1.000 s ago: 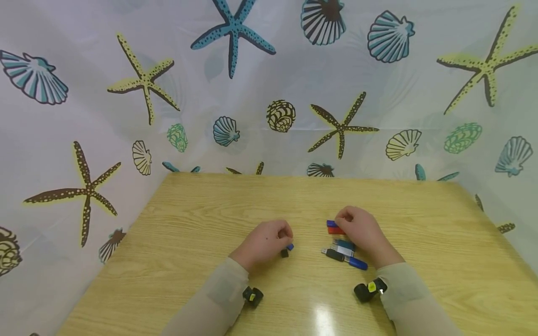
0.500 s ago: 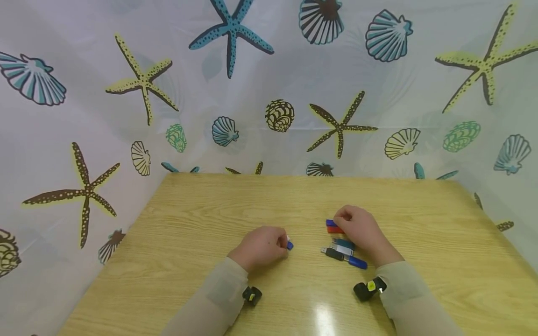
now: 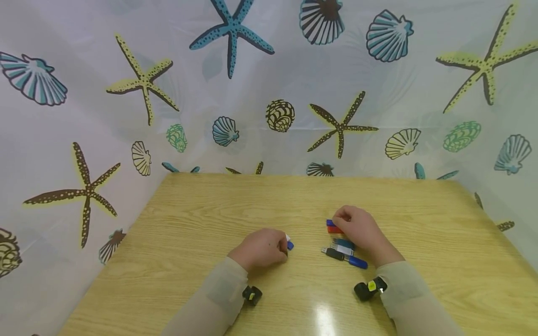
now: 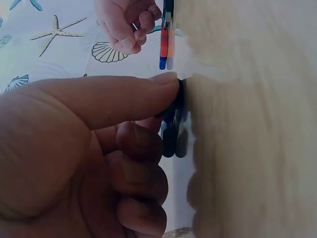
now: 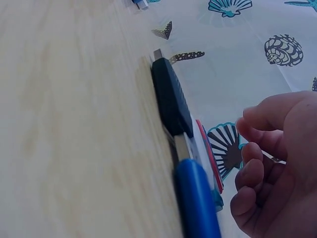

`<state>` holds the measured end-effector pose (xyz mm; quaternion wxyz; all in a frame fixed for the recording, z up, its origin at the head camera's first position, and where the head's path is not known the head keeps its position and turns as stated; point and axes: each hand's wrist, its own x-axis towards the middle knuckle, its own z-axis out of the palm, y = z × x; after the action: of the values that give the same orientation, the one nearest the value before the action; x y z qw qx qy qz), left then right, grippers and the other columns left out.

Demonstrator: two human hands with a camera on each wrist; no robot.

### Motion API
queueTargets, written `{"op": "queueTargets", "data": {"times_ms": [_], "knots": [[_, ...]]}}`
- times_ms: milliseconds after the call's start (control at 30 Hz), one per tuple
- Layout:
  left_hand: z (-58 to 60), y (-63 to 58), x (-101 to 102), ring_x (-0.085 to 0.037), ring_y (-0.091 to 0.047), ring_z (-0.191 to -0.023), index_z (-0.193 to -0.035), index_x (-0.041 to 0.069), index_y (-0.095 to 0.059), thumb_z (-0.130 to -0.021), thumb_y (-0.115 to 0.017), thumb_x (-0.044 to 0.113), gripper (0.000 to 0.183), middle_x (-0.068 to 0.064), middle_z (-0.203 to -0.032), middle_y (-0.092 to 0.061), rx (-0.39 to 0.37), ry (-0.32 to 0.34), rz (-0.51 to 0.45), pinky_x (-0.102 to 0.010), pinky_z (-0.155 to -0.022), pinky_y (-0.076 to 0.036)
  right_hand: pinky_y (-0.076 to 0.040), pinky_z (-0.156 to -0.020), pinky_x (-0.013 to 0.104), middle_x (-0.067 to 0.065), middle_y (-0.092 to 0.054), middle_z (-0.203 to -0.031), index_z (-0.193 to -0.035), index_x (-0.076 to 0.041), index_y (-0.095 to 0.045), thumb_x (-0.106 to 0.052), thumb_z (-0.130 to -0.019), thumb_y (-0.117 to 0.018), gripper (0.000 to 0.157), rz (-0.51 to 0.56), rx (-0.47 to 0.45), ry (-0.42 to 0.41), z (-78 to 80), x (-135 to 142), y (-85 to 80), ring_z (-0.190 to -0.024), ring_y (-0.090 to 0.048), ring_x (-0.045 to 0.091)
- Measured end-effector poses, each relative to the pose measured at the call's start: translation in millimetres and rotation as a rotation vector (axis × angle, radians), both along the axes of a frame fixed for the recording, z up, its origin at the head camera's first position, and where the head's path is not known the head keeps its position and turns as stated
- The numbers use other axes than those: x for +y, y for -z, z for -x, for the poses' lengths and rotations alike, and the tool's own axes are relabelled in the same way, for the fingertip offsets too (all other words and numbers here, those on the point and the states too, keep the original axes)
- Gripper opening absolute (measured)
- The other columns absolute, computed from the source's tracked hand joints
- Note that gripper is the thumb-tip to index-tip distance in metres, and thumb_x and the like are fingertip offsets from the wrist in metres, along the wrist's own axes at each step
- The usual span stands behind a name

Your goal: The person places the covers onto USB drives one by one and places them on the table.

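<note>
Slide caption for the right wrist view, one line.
A right hand near a blue USB stick and a black USB stick on a wood-grain table.

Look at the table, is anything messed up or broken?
Nothing looks broken or spilled. Slightly odd: the black stick and the blue stick beside it have bare metal plugs, with no caps on.

In the head view the light is soft and quite even, and the cloth (image 3: 252,88) looks bright. On the table (image 3: 218,200), near the bottom edge, there is one white spot of glare (image 3: 324,319). Both wrist views are dimmer, with greyish colours. In the left one, the lower fingers of the left hand (image 4: 74,136) are in dark shade, and the table's grain is smeared. In the right one, the table is also blurred, and the blue stick (image 5: 195,198) has soft edges.
</note>
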<state>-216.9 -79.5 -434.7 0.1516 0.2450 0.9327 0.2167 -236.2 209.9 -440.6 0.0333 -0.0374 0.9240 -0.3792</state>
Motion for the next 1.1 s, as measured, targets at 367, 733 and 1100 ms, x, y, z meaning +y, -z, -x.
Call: {"op": "queueTargets", "data": {"times_ms": [367, 733, 1100], "knots": [[0.0, 0.6, 1, -0.012, -0.055, -0.068, -0.09, 0.023, -0.061, -0.095, -0.069, 0.03, 0.011, 0.008, -0.08, -0.062, -0.004, -0.094, -0.132, -0.031, -0.063, -0.046, -0.047, -0.072, 0.037, 0.002, -0.065, -0.088, -0.099, -0.014, -0.068, -0.026, -0.101, -0.063, 0.013, -0.012, -0.008, -0.15, -2.7, 0, -1.7, -0.078, -0.057, 0.022], [2.3, -3.1, 3, -0.015, -0.055, -0.073, -0.095, 0.023, -0.059, -0.095, -0.071, 0.027, 0.012, 0.008, -0.087, -0.061, 0.031, -0.138, -0.2, -0.033, -0.067, -0.046, -0.044, -0.066, 0.034, -0.008, -0.059, -0.074, -0.086, -0.019, -0.065, -0.014, -0.097, -0.062, 0.013, -0.117, 0.02, -0.396, -5.0, 2, -5.6, -0.066, -0.053, 0.014], [5.1, -1.2, 4, -0.014, -0.054, -0.072, -0.097, 0.024, -0.061, -0.095, -0.07, 0.025, 0.01, 0.009, -0.086, -0.06, 0.043, -0.138, -0.217, -0.032, -0.066, -0.046, -0.043, -0.065, 0.032, -0.008, -0.051, -0.068, -0.078, -0.019, -0.061, -0.014, -0.094, -0.068, 0.019, -0.137, -0.061, -0.493, -9.4, 3, -10.3, -0.062, -0.051, 0.012]]}}
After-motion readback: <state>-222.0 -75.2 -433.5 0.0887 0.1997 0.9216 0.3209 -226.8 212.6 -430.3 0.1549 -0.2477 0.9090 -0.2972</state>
